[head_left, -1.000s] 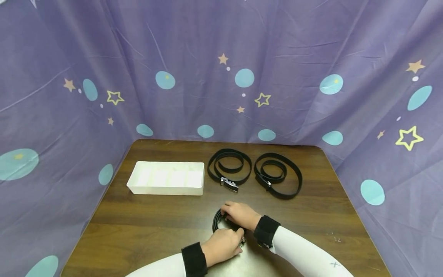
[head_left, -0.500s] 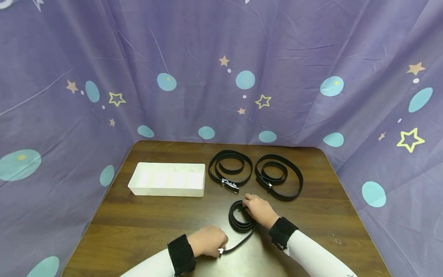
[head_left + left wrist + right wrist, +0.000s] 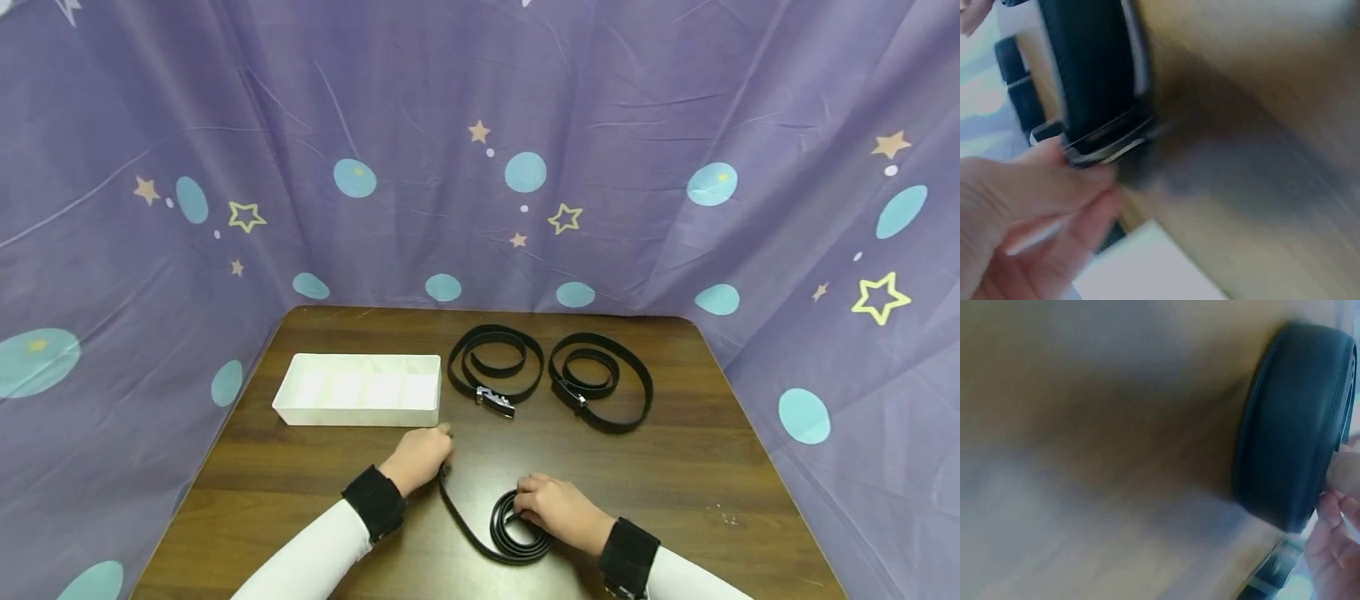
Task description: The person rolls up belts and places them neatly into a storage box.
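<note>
A black belt lies partly coiled on the table; in the head view its unrolled length runs from the coil toward the back left. My left hand holds the buckle end just in front of the white box. The left wrist view shows thumb and fingers pinching at the metal buckle, with the strap extending from it. On the right, my right hand grips the coil's upper right side. Thumb and fingers meet at the edge of the rolled strap in the right wrist view.
A white rectangular box stands at the back left. Behind the hands lie two more loosely coiled black belts, one with a silver buckle at the centre and another belt to its right. A purple curtain borders the brown table.
Both hands were together at the coil; my left hand drew the buckle end out to the front left, then swung it toward the box. The right hand and coil shifted right, then nearer.
</note>
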The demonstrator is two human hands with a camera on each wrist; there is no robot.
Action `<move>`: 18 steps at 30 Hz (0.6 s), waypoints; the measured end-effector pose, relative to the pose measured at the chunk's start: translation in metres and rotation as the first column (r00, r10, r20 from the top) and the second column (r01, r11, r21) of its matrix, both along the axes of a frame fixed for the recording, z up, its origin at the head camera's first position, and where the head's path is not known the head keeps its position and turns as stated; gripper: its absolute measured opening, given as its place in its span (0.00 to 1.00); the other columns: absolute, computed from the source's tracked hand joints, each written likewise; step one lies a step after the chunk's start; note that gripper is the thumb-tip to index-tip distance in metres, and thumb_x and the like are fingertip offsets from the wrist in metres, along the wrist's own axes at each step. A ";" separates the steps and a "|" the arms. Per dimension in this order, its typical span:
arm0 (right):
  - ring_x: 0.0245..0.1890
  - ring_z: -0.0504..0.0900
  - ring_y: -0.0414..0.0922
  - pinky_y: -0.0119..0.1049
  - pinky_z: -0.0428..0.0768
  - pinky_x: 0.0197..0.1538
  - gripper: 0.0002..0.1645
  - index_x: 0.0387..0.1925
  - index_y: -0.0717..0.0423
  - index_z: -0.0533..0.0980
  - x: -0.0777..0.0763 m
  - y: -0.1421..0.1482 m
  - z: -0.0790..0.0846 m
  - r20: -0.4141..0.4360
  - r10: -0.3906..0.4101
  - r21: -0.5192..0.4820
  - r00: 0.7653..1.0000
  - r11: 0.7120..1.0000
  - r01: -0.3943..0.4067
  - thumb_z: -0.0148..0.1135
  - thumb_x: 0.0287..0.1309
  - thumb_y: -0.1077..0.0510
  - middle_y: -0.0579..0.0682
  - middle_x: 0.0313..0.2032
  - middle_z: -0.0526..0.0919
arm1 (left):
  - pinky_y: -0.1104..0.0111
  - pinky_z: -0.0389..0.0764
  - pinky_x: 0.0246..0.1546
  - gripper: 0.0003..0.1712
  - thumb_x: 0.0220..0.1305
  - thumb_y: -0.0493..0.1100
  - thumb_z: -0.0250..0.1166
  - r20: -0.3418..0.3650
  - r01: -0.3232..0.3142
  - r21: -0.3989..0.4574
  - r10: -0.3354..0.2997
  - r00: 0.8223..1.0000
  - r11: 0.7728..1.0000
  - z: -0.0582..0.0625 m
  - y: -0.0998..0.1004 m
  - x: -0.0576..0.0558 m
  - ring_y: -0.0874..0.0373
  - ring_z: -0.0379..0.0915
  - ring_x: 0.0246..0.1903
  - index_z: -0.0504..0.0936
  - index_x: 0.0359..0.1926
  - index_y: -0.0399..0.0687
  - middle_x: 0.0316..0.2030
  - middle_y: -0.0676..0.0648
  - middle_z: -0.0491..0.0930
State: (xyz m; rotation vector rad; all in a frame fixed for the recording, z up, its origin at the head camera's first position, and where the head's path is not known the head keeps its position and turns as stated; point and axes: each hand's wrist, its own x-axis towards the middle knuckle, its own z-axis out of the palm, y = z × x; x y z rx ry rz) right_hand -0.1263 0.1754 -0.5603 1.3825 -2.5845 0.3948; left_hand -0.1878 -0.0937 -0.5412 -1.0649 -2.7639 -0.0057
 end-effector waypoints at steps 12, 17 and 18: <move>0.37 0.76 0.33 0.26 0.75 0.43 0.14 0.27 0.44 0.76 0.000 -0.034 -0.008 -0.080 0.033 -0.050 0.996 0.998 -0.037 0.75 0.42 0.58 0.36 0.32 0.77 | 0.78 0.75 0.35 0.06 0.62 0.39 0.63 0.258 0.207 0.292 -0.285 0.923 0.934 -0.016 0.069 0.007 0.69 0.78 0.36 0.81 0.40 0.54 0.36 0.58 0.82; 0.39 0.78 0.35 0.28 0.78 0.43 0.11 0.28 0.44 0.77 0.001 -0.027 -0.012 -0.131 0.023 -0.105 0.991 0.994 -0.037 0.74 0.44 0.57 0.39 0.35 0.77 | 0.80 0.75 0.37 0.09 0.61 0.37 0.62 0.373 0.169 0.367 -0.311 0.874 0.915 -0.021 0.060 0.006 0.73 0.76 0.36 0.83 0.41 0.53 0.36 0.59 0.84; 0.39 0.78 0.35 0.28 0.78 0.43 0.11 0.27 0.45 0.77 0.000 -0.025 -0.012 -0.137 0.020 -0.117 0.990 0.992 -0.037 0.74 0.45 0.57 0.39 0.35 0.77 | 0.80 0.75 0.37 0.09 0.61 0.38 0.62 0.387 0.165 0.372 -0.314 0.867 0.913 -0.019 0.059 0.005 0.73 0.76 0.36 0.83 0.42 0.53 0.37 0.59 0.84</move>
